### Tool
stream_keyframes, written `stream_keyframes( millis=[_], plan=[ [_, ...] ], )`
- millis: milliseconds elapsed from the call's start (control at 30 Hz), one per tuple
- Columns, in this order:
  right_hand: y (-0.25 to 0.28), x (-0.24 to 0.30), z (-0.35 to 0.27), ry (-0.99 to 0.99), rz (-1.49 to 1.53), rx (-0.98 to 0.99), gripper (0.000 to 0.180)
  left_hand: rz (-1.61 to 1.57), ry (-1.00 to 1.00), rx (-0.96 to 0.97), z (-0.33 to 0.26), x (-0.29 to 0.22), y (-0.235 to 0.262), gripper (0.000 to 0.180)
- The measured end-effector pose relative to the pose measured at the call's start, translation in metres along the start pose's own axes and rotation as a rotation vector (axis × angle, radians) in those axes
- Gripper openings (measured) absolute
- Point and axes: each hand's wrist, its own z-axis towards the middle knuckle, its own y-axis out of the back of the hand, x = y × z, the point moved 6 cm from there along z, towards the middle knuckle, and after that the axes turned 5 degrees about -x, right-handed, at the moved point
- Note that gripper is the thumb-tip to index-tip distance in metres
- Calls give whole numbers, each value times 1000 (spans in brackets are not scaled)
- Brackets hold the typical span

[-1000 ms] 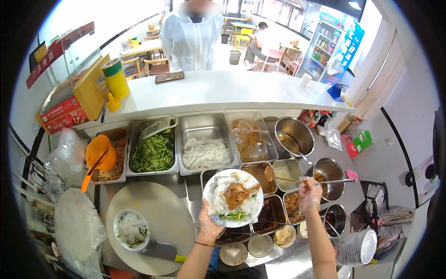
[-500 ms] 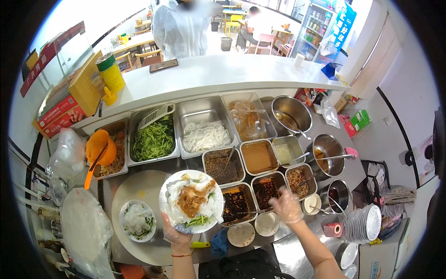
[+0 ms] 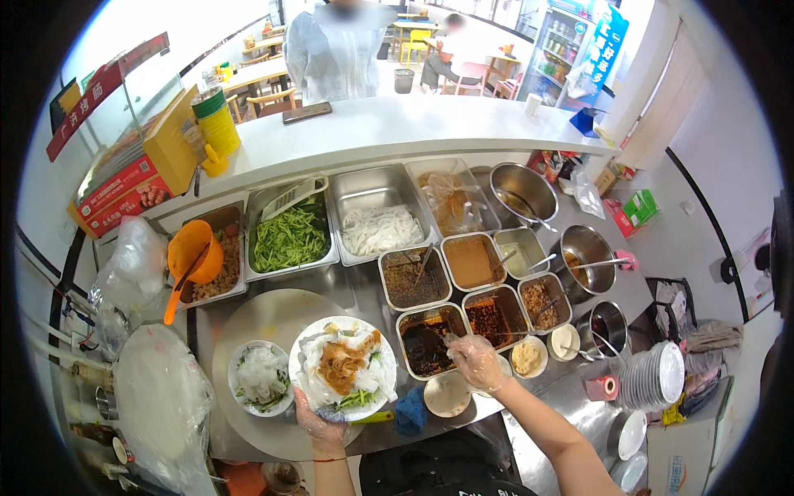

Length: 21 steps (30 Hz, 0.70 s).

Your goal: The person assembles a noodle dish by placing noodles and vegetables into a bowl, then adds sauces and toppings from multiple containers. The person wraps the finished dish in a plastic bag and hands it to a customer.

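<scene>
My left hand (image 3: 321,423), in a clear plastic glove, is closed on the lower rim of a white plate (image 3: 389,374). White noodles, thick brown sauce and green cucumber strips lie on it. My gloved right hand (image 3: 478,364) is at the right edge of a metal tray of dark sauce (image 3: 423,341), fingers pinched together; what they hold is hidden. Beside it is a tray of red chili oil (image 3: 496,312). A second white dish of noodles and greens (image 3: 260,379) sits on the round board (image 3: 248,322), left of the plate.
Metal trays hold cucumber strips (image 3: 289,240), white noodles (image 3: 380,231) and brown sauce (image 3: 471,266). Small bowls (image 3: 447,395) stand near my right hand. Steel pots (image 3: 585,263) and stacked plates (image 3: 653,376) are on the right. A person (image 3: 335,58) stands beyond the white counter (image 3: 413,124).
My right hand has moved left and down from the chili oil tray to the dark sauce tray's edge. A small bowl of pale yellow food now shows. The view has shifted slightly.
</scene>
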Motion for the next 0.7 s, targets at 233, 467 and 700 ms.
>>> stream_keyframes(
  millis=[233, 467, 700],
  plan=[
    [-43, -12, -41, 30, -36, 101, 28, -30, 89, 50, -7, 0, -6, 61],
    [-33, -2, -51, 9, -7, 48, 20, 22, 61, 86, -12, -2, 0, 62],
    [-15, -1, -33, -28, 59, 6, 14, -24, 24, 52, -22, 6, 1, 61]
  ],
)
